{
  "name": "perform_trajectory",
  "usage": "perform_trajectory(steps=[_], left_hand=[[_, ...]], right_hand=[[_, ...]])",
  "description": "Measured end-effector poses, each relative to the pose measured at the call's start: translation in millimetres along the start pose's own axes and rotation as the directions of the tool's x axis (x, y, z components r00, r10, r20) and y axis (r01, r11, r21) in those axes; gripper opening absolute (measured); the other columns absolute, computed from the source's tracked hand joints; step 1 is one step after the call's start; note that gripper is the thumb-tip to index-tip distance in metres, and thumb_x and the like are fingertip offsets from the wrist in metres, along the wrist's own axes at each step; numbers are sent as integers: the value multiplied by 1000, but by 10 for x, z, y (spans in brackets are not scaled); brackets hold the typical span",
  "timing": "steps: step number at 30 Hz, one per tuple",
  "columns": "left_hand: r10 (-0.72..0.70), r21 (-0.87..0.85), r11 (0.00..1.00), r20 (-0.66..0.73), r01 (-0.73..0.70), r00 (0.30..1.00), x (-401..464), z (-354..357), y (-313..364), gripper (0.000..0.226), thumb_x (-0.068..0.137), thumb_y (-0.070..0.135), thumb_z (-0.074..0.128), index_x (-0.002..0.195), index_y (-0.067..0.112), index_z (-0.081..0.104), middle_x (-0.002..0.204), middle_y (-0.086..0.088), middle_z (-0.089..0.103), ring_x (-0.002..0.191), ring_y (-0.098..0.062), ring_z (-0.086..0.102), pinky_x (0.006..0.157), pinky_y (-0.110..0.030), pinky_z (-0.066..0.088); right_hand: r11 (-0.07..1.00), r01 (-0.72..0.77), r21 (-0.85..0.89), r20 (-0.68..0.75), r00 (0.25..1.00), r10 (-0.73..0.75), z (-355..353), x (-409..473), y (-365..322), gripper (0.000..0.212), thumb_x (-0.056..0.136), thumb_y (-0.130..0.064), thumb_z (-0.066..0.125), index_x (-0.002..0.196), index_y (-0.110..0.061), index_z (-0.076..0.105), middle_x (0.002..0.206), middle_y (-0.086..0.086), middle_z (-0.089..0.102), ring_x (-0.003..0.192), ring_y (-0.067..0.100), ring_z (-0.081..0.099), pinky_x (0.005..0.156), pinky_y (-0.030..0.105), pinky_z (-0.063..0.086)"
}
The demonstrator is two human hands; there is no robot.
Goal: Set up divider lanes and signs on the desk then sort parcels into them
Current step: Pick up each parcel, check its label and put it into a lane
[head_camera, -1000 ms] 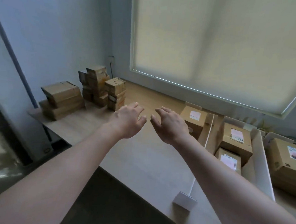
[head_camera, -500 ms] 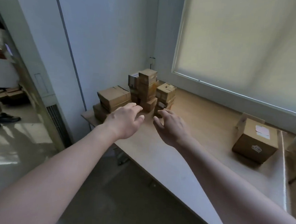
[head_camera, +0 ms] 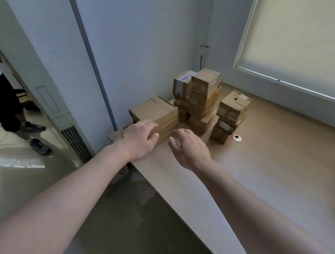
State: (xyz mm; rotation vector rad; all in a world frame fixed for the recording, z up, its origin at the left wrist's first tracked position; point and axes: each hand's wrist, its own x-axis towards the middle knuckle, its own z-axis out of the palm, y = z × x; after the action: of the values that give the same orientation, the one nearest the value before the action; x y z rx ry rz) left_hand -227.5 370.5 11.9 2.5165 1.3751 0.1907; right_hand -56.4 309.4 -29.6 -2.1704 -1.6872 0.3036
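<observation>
Several brown cardboard parcels stand stacked at the left end of the wooden desk [head_camera: 278, 163]. The nearest stack has a wide flat parcel [head_camera: 156, 110] on top. My left hand [head_camera: 140, 139] reaches its near left side, fingers relaxed, fingertips at or on its edge. My right hand [head_camera: 189, 145] hovers open just right of that stack, holding nothing. Behind stand a tall stack [head_camera: 204, 95] and a shorter stack [head_camera: 232, 113]. A parcel with a white label [head_camera: 182, 84] sits at the back.
A white cable grommet [head_camera: 237, 138] is set in the desk right of the stacks. A window blind [head_camera: 305, 41] covers the back right. A person's legs [head_camera: 5, 105] stand on the floor at the left. A wall outlet [head_camera: 203, 50] sits in the corner.
My view has swung left, away from the white divider lanes and sorted parcels. Both hands have moved up to the stacked parcels, and my left hand now reaches the nearest stack.
</observation>
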Motion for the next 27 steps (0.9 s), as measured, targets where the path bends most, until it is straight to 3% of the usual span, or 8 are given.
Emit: perform_trajectory(steps=[5,14,22,27], left_hand=[[-24,-26,999,46,25,999,746,-39,-473,49,107,41,43,154,25,43,164,1,35,151,-22,33,121,-44,33],[95,-77,994,178,-83,979,2138,234,-1469,51,105,40,48,154,28,42,165,3,32,151,-22,32,123,-46,31],[341,-80,940,292,-332,894,3175,548,-2072,49,103,35,52,150,24,48,163,0,37,149,-24,33,126,-42,24],[364,-57,927,386,-372,848,3477,721,-2210,51,103,41,49,153,33,42,171,9,14,156,-39,13,128,-49,14]], right_hand=[[999,-30,21,51,998,29,171,867,-111,39,102,-53,36,106,-21,58,118,3,61,98,28,62,82,47,57],[974,-204,95,125,973,192,814,1963,-324,53,105,-50,39,149,-21,43,152,9,44,128,32,55,102,46,51],[816,-538,212,176,842,510,1275,2534,-533,64,105,-48,43,160,-23,23,164,13,24,141,36,43,110,43,39],[724,-618,306,202,785,586,1465,2710,-484,77,99,-52,56,159,-31,14,159,13,24,137,38,44,111,43,39]])
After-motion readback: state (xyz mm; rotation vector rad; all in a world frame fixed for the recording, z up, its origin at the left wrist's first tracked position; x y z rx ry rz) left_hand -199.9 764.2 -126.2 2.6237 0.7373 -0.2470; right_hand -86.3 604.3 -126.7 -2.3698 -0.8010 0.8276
